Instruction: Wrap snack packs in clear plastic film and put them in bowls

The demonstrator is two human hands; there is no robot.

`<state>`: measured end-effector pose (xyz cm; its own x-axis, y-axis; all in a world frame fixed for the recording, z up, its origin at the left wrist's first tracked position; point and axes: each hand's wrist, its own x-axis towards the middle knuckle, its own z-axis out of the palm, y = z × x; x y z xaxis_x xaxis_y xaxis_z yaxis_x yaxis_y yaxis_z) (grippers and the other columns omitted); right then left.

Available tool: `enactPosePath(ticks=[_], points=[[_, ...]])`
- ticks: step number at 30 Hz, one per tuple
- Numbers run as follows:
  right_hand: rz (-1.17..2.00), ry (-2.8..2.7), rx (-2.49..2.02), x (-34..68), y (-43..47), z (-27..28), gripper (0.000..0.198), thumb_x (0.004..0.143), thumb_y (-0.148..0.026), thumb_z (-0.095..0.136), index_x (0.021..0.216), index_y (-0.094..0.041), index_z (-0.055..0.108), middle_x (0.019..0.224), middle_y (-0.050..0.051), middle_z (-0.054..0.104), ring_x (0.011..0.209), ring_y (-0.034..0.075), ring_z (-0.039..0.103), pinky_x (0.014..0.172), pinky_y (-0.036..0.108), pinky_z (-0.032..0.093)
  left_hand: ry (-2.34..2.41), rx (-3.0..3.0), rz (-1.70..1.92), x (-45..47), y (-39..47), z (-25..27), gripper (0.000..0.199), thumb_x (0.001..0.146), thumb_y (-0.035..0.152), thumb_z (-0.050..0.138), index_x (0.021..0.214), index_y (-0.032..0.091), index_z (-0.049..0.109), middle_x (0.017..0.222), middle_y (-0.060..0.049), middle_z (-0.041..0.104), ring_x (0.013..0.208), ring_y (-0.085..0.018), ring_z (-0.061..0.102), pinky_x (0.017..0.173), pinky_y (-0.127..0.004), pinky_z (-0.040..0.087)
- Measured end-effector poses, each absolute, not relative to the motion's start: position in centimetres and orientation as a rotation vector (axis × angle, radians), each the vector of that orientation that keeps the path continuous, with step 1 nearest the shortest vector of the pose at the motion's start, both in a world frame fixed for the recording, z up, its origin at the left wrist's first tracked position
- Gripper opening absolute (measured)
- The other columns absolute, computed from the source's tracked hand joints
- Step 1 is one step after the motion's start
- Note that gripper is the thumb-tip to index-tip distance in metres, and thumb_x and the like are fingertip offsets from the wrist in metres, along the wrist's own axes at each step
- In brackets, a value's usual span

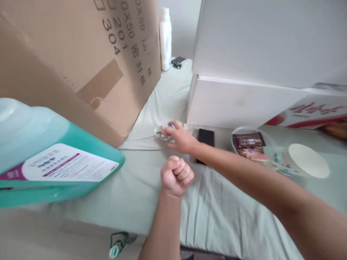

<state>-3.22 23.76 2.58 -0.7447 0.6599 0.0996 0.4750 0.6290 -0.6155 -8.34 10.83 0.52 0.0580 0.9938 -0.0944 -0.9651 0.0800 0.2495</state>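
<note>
My left hand (177,177) is closed in a fist above the pale green cloth (138,180), and nothing shows in it. Farther forward, my right hand (180,137) reaches across from the right. Its thumb and fingers close on a small clear plastic item (158,133) with green and blue marks, lying on the cloth. What exactly it is, I cannot make out, as the fingers cover part of it. Thin dark lines run leftward from there across the cloth. Just right of my right hand lies a black phone-like slab (206,137), partly hidden by my forearm.
A large cardboard box (108,72) and a jug of teal liquid (67,162) stand left. Behind are a white bottle (166,39) and white boxes (238,104). A clear bowl with wrapped snacks (248,141) and a paper cup (306,160) sit right. A green-capped bottle (116,247) is below.
</note>
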Motion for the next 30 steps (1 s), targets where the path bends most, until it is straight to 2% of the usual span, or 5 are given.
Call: enactPosePath(ticks=[5, 9, 12, 16, 30], points=[[1.443, -1.660, -0.857, 11.7, 13.7, 2.0, 0.028, 0.088, -0.034, 0.066, 0.101, -0.029, 0.041, 0.090, -0.003, 0.053, 0.071, 0.013, 0.052, 0.065, 0.028, 0.050, 0.314, 0.358, 1.447, -7.2, 9.6, 1.4, 0.066, 0.066, 0.024, 0.075, 0.057, 0.019, 0.010, 0.049, 0.010, -0.004, 0.036, -0.003, -0.006, 0.030, -0.019, 0.006], [1.585, -1.133, -1.056, 20.0, 8.7, 0.2, 0.043, 0.083, -0.047, 0.067, 0.114, -0.032, 0.042, 0.098, 0.000, 0.058, 0.072, 0.015, 0.058, 0.059, 0.028, 0.052, 0.561, 0.436, 1.395, -2.7, 10.2, 1.5, 0.049, 0.065, 0.032, 0.084, 0.058, 0.019, 0.036, 0.052, 0.009, 0.030, 0.043, -0.005, 0.030, 0.042, -0.017, 0.036], [1.592, -0.957, -1.133, 22.5, 7.5, -1.1, 0.043, 0.085, -0.054, 0.060, 0.118, -0.030, 0.046, 0.101, 0.004, 0.062, 0.074, 0.019, 0.063, 0.057, 0.032, 0.055, 0.779, 0.607, 1.220, 1.8, 9.9, 0.8, 0.048, 0.056, 0.038, 0.094, 0.089, 0.020, 0.064, 0.089, 0.001, 0.065, 0.080, -0.010, 0.061, 0.070, -0.020, 0.052], [1.585, -1.085, -1.159, 23.9, 7.1, -1.1, 0.040, 0.091, -0.052, 0.053, 0.123, -0.028, 0.050, 0.096, 0.004, 0.067, 0.072, 0.020, 0.065, 0.062, 0.035, 0.058, 0.865, 0.803, 0.880, 5.6, 8.7, -0.6, 0.071, 0.060, 0.040, 0.094, 0.120, 0.024, 0.060, 0.103, -0.002, 0.066, 0.086, -0.014, 0.063, 0.073, -0.024, 0.052], [0.120, -1.963, -2.007, 35.7, 9.0, -2.9, 0.025, 0.090, -0.030, 0.050, 0.102, -0.017, 0.067, 0.108, 0.019, 0.070, 0.097, 0.036, 0.064, 0.083, 0.049, 0.050, 0.849, 0.735, 0.920, 6.9, 11.1, -1.3, 0.059, 0.063, 0.037, 0.090, 0.102, 0.026, 0.048, 0.087, 0.004, 0.065, 0.072, -0.012, 0.066, 0.062, -0.025, 0.058]])
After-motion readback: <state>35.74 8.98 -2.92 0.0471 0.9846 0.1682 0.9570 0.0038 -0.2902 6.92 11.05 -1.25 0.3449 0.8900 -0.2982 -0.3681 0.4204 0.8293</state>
